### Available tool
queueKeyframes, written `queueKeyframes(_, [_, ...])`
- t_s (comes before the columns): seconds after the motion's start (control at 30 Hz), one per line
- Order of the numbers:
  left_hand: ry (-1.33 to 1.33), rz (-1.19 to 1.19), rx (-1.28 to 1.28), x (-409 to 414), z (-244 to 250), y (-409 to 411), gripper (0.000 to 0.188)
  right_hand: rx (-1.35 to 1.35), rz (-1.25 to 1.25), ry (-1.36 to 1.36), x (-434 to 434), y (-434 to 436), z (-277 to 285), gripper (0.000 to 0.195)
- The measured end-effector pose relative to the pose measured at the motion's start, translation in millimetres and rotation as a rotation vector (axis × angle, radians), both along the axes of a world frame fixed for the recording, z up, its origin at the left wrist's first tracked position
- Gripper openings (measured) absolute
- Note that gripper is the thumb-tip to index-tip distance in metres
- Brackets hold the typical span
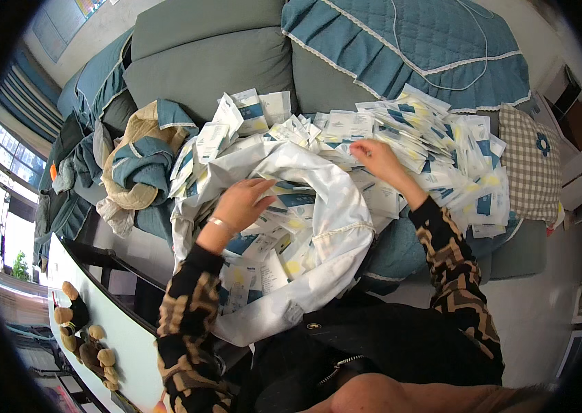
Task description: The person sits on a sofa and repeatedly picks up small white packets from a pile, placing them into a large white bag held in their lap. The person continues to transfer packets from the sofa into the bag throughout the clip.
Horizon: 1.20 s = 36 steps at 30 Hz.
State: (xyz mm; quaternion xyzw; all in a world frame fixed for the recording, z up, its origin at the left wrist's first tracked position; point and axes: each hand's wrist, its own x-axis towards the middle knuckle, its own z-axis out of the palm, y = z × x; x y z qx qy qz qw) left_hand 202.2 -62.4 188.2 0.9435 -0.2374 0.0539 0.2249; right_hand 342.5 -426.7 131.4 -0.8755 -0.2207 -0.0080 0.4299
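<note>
A large whitish fabric bag (340, 206) with a pale pattern lies with its mouth spread wide in front of me. Many flat white, blue and yellow printed packets (291, 206) fill it. My left hand (239, 206) is over the bag's mouth, thumb and fingers apart, with nothing visible in it. Beyond the bag's far right rim, my right hand (381, 162) hovers at the loose packets on the sofa, fingers curled; whether they pinch a packet is unclear. A thick heap of similar packets (409, 129) spreads along the seat to the right.
The grey sofa (213, 62) carries a blue quilted cover (445, 36) with a white cord (396, 36). A checked cushion (528, 165) stands at the right, bundled cloths (141, 160) at the left. Plush toys (89, 340) lie on a white-topped table (136, 366) at lower left.
</note>
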Motion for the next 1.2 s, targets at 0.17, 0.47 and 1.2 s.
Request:
queueKeyframes(0.17, [-0.03, 0.121, 0.117, -97.4, 21.6, 44.6, 0.045, -0.407, -0.105, -0.416, 93.1, 1.2, -48.2, 0.04])
queueKeyframes(0.47, [-0.009, 0.858, 0.276, -214.9, 4.7, 72.5, 0.086, -0.929, -0.101, -0.5, 148.3, 26.3, -130.1, 0.02])
queueKeyframes(1.2, [-0.163, 1.03, -0.426, -240.1, 44.6, 106.8, 0.025, 0.231, 0.685, 0.768, -182.5, 206.5, 72.9, 0.029])
